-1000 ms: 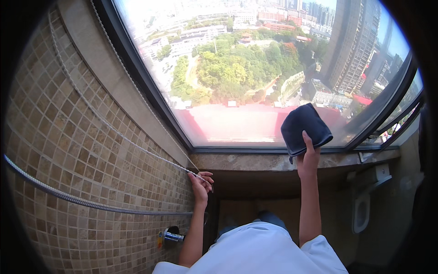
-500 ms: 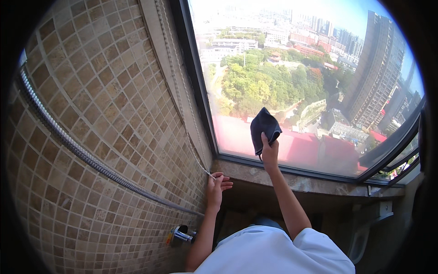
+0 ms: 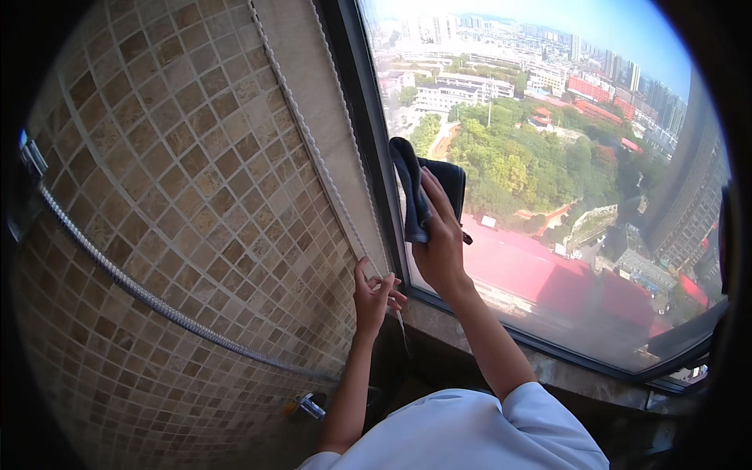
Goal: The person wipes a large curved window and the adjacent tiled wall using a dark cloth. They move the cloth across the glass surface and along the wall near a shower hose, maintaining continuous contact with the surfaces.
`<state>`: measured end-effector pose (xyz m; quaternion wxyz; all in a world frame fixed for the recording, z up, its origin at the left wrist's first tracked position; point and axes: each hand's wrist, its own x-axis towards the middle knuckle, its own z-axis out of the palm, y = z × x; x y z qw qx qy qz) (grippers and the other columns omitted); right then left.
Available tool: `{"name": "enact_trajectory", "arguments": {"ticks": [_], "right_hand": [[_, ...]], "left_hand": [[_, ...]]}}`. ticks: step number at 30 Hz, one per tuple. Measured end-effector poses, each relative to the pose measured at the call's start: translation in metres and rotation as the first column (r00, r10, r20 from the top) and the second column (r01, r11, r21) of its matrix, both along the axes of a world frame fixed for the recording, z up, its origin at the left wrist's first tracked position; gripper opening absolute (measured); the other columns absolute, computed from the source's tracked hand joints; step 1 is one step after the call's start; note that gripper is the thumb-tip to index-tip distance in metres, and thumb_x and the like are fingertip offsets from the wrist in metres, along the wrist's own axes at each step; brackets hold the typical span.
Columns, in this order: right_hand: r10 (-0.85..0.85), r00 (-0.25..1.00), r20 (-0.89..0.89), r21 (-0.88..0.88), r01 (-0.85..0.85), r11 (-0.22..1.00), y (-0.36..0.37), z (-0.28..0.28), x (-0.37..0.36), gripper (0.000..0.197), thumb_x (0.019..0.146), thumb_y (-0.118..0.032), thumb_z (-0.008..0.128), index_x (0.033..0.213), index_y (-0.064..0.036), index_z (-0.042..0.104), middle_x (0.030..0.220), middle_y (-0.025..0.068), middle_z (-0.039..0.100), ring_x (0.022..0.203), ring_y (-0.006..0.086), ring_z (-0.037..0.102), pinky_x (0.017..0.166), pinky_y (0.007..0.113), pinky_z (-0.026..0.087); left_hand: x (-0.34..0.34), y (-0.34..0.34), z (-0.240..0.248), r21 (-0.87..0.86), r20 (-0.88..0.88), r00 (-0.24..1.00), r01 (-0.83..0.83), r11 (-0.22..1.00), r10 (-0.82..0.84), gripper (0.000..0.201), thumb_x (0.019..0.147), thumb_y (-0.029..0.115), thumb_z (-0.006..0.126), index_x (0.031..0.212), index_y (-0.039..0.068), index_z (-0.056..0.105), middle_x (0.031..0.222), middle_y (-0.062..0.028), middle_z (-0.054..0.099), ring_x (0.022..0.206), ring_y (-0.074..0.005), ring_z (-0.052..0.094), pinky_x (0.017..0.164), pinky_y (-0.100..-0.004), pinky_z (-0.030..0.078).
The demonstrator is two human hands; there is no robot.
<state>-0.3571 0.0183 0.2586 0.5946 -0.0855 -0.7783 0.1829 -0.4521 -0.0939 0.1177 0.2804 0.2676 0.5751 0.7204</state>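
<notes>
My right hand [image 3: 440,243] is closed around a folded dark blue cloth [image 3: 407,184], held against the left part of the window pane [image 3: 533,258], near its frame. My fingers lie along the cloth, and a small dark loop sticks out beside them. Lower and to the left, my left hand [image 3: 374,299] pinches a white beaded blind cord [image 3: 304,129] between thumb and fingers. The cord runs in two strands up along the window edge, and a loose length of it hangs below my hand.
Brown mosaic tiles [image 3: 172,157] cover the wall on the left. A metal shower hose [image 3: 141,294] curves across them. Low on the wall sits a chrome fitting [image 3: 311,405]. The dark window frame [image 3: 374,149] and a stone sill [image 3: 439,321] border the glass.
My right hand has moved the cloth left and up, toward the frame, and the cloth now lies folded differently. My left hand has risen slightly, still on the cord. The view has shifted.
</notes>
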Motion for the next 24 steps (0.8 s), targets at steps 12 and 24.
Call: {"name": "enact_trajectory", "arguments": {"ticks": [12,24], "right_hand": [[0.562,0.823,0.086,-0.560,-0.426,0.710,0.046,-0.193,-0.039,0.069,0.080,0.008,0.051,0.146,-0.0124,0.041,0.153,0.0125,0.035,0.134,0.0380,0.040,0.106,0.037,0.039],[0.423,0.906,-0.028,-0.495,-0.380,0.781,0.027,-0.181,-0.069,0.062,0.082,0.010,0.053,0.141,-0.0075,0.045,0.154,0.0196,0.029,0.140,0.0387,0.032,0.111,0.041,0.034]], "left_hand": [[-0.023,0.035,-0.068,-0.307,-0.054,0.998,-0.051,0.950,0.036,0.021,0.097,0.019,0.056,0.107,0.001,0.050,0.080,-0.0116,0.066,0.052,-0.0204,0.066,0.044,-0.0300,0.053],[0.024,-0.004,-0.068,-0.094,0.073,0.994,-0.070,0.993,0.077,0.033,0.103,0.035,0.040,0.090,0.006,0.052,0.072,-0.0068,0.060,0.061,-0.0161,0.062,0.054,-0.0265,0.048]]}}
